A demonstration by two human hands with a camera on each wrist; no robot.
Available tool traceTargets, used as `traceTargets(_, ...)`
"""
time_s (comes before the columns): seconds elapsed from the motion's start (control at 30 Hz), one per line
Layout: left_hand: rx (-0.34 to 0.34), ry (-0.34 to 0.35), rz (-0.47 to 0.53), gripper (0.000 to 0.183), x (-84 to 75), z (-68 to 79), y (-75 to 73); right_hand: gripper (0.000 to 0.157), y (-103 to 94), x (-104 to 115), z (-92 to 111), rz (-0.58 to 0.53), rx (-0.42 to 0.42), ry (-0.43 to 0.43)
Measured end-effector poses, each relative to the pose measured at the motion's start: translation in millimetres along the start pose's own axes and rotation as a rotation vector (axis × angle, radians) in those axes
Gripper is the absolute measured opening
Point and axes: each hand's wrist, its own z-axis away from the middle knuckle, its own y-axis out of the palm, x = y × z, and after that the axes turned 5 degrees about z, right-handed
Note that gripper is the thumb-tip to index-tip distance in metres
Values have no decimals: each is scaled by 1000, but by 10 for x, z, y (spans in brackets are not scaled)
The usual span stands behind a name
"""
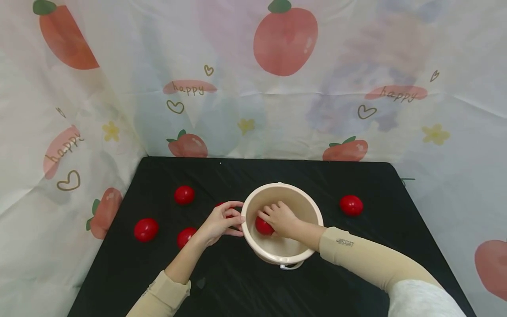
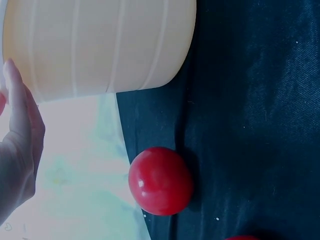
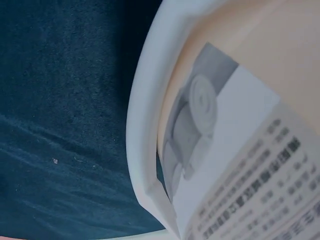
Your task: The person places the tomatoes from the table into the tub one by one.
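Note:
A cream bucket [image 1: 282, 259] stands upright on the black table. My right hand [image 1: 282, 220] reaches inside it, fingers curved over a red ball [image 1: 263, 226]; the underside of that grip is hidden. On the bucket's left, my left hand [image 1: 222, 222] touches the rim with its fingers extended. The left wrist view shows the left hand [image 2: 22, 135] along the bucket's outer wall [image 2: 100, 45]. Close by on the table lies another red ball [image 2: 161, 181]. In the right wrist view, the bucket's pale rim [image 3: 142, 110] and a printed sleeve label [image 3: 240, 165] cover much of the picture.
More red balls lie on the table: one at the left [image 1: 146, 230], a ball farther back [image 1: 184, 194], a ball partly behind my left wrist [image 1: 186, 237], and a ball to the right [image 1: 351, 205]. A fruit-printed cloth [image 1: 237, 105] hangs behind the table.

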Motion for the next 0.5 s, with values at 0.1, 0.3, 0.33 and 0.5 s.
traceTargets(0.1,-4,-4,2,49,4,-2,-5,72,14,10,-17,4,27,2)
traceTargets(0.3,-10,-3,7,49,2,0,-6,75,18,27,-59,28,150,9)
traceTargets(0.33,-8,-2,8,49,2,0,-5,75,15,28,-63,36,165,10)
traceTargets(0.5,-4,1,10,49,3,7,5,72,-4,17,-62,52,168,13)
